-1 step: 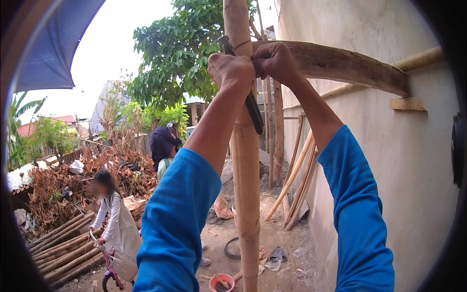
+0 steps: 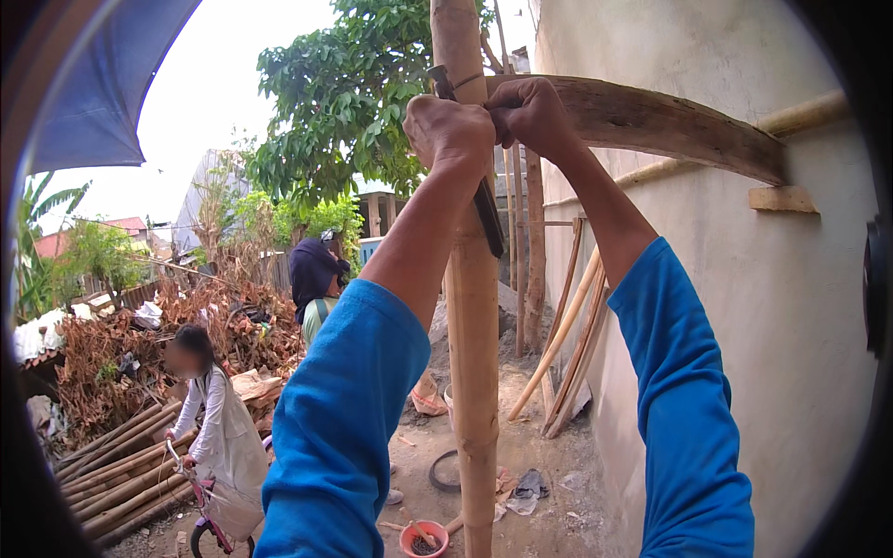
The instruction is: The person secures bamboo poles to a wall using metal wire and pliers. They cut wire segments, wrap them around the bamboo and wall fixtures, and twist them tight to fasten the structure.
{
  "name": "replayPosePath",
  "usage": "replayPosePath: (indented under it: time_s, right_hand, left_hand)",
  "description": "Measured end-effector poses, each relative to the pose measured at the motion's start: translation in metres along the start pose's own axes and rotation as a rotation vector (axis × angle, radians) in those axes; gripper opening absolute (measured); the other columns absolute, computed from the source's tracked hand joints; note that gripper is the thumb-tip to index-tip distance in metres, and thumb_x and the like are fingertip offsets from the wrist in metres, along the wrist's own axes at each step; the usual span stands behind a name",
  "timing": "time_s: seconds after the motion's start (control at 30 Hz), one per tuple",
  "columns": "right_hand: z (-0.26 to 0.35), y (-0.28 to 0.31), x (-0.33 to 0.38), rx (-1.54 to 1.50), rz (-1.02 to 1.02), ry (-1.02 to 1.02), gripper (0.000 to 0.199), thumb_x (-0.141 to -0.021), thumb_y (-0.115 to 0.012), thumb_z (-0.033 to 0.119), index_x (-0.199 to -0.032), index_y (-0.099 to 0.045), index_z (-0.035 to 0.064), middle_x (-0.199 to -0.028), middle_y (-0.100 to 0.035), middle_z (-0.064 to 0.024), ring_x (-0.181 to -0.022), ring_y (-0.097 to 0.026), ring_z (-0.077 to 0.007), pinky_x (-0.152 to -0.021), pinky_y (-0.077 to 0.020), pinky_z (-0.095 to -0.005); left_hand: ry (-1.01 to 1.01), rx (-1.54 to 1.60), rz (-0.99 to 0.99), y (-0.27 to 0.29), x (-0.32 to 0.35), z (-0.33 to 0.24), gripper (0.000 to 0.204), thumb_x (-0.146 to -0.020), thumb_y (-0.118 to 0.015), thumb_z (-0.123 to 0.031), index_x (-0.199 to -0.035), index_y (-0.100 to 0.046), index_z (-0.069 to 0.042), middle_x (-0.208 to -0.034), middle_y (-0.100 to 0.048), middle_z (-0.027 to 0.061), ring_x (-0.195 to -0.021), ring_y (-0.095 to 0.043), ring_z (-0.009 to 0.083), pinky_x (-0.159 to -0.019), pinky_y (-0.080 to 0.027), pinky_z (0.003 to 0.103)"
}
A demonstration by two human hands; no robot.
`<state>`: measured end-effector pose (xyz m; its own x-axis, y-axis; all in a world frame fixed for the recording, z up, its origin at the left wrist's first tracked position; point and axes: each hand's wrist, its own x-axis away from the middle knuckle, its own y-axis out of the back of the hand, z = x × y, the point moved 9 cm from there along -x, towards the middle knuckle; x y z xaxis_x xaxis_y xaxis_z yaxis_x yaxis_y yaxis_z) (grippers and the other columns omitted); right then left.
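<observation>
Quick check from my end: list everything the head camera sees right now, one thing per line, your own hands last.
bamboo pole: one, tan, upright, centre
wooden plank: one, brown, weathered, running from the pole to the wall
dark tool: one, blackish, against the pole below the hands
wall: one, pale plaster, right
leaning poles: several, tan, against the wall
pole stack: many, brown, lower left ground
bucket: one, red-orange, at the pole's foot
tree: one, green, behind the pole
tarp: one, blue, upper left
person in white: one, with a pink bicycle, lower left
person in dark top: one, centre background
left hand: closed at the pole and plank joint
right hand: closed beside it, on the plank end
</observation>
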<state>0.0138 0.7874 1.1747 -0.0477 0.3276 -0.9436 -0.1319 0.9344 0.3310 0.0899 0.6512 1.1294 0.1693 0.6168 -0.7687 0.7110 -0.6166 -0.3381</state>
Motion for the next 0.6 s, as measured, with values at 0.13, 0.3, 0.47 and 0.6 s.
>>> replayPosePath:
  time_s: [0.13, 0.3, 0.47, 0.6]
  right_hand:
    - [0.007, -0.004, -0.005, 0.022, -0.048, 0.058, 0.005, -0.079, -0.072, 0.0, -0.081, -0.074, -0.0038, -0.068, -0.068, -0.0077, -0.054, -0.062, -0.0122, -0.048, -0.0486, -0.0269]
    - [-0.001, 0.006, -0.011, 0.065, -0.047, 0.074, 0.007, -0.077, -0.076, 0.004, -0.079, -0.075, -0.0029, -0.068, -0.068, -0.0072, -0.058, -0.061, -0.0119, -0.052, -0.0481, -0.0286]
    - [0.007, 0.002, -0.008, 0.164, 0.033, 0.074, 0.01, -0.083, -0.077, 0.003, -0.091, -0.078, -0.0025, -0.08, -0.072, -0.0037, -0.071, -0.061, -0.0068, -0.062, -0.0501, -0.0262]
    - [0.002, 0.006, -0.009, 0.146, 0.102, -0.048, 0.011, -0.086, -0.073, 0.002, -0.095, -0.077, -0.0031, -0.081, -0.072, -0.004, -0.072, -0.061, -0.0065, -0.062, -0.0499, -0.0254]
  left_hand:
    - [-0.253, 0.067, -0.24, -0.001, 0.004, 0.01, 0.009, -0.077, -0.068, 0.004, -0.072, -0.07, 0.01, -0.067, -0.068, 0.0179, -0.058, -0.068, 0.023, -0.051, -0.052, 0.038]
    - [-0.166, 0.223, -0.283, -0.012, 0.023, 0.014, 0.013, -0.08, -0.064, 0.001, -0.071, -0.071, 0.007, -0.065, -0.068, 0.0164, -0.062, -0.069, 0.0237, -0.06, -0.053, 0.04]
    - [-0.154, 0.079, -0.318, -0.014, 0.048, 0.006, 0.015, -0.082, -0.065, -0.005, -0.073, -0.072, 0.005, -0.066, -0.067, 0.0209, -0.069, -0.069, 0.0344, -0.071, -0.052, 0.044]
    - [-0.115, 0.087, -0.293, -0.022, 0.05, 0.011, 0.017, -0.083, -0.065, -0.006, -0.072, -0.073, 0.005, -0.066, -0.067, 0.0205, -0.068, -0.069, 0.0332, -0.069, -0.05, 0.045]
